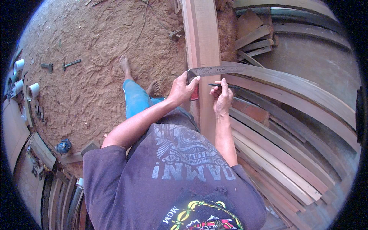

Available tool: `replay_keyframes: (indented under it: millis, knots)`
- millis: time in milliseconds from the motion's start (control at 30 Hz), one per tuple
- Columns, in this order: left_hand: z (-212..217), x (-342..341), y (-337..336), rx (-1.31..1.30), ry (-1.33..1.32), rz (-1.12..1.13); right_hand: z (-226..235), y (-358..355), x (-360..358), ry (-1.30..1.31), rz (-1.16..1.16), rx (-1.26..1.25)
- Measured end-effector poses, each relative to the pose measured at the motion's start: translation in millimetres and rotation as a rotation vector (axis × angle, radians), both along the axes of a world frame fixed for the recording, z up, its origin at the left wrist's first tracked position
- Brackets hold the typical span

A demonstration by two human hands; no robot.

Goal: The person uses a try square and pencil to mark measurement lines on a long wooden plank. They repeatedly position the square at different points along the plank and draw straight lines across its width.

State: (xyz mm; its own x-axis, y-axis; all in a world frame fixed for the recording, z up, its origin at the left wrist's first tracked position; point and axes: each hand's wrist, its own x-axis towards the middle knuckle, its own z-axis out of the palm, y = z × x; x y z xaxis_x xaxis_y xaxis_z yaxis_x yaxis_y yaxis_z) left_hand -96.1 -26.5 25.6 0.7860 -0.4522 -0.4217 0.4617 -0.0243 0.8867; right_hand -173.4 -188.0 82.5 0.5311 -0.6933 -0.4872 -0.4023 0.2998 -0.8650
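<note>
A long, pale reddish wooden beam (203, 42) runs away from me, past my legs. Across its top lies the metal blade of a try square (214, 71), reaching beyond the beam's right edge. My left hand (181, 90) is closed on the square's stock at the beam's left edge, thumb on the top. Just nearer to me, my right hand (222, 100) holds a thin dark pencil (215, 84) between its fingers, over the beam's right side, with its tip pointing left. A small red patch (195, 93) shows beside my left hand; its kind is unclear.
Stacked planks (280, 149) fill the right side, with short wood offcuts (255, 42) farther off. On the sawdust-covered ground (92, 42) at left lie a hammer (71, 64) and another dark tool (47, 68). White cups (33, 91) and a blue power tool (63, 146) stand at far left.
</note>
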Motion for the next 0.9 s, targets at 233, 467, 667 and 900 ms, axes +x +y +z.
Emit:
replay_keyframes:
  millis: [233, 467, 667, 900]
  knots:
    - [-1, 0, 0, -0.032, 0.057, -0.003, 0, 0, 1, 0.007, -0.007, -0.011]
    - [-4, 0, 1, -0.013, 0.021, -0.026, -1, -1, 0, 0.010, -0.003, -0.014]
    - [-6, -1, 0, -0.036, -0.002, -0.010, -2, -2, 1, 0.002, 0.007, -0.018]
    - [-10, -2, -2, -0.004, 0.011, -0.016, -4, -3, 0, 0.005, -0.003, -0.018]
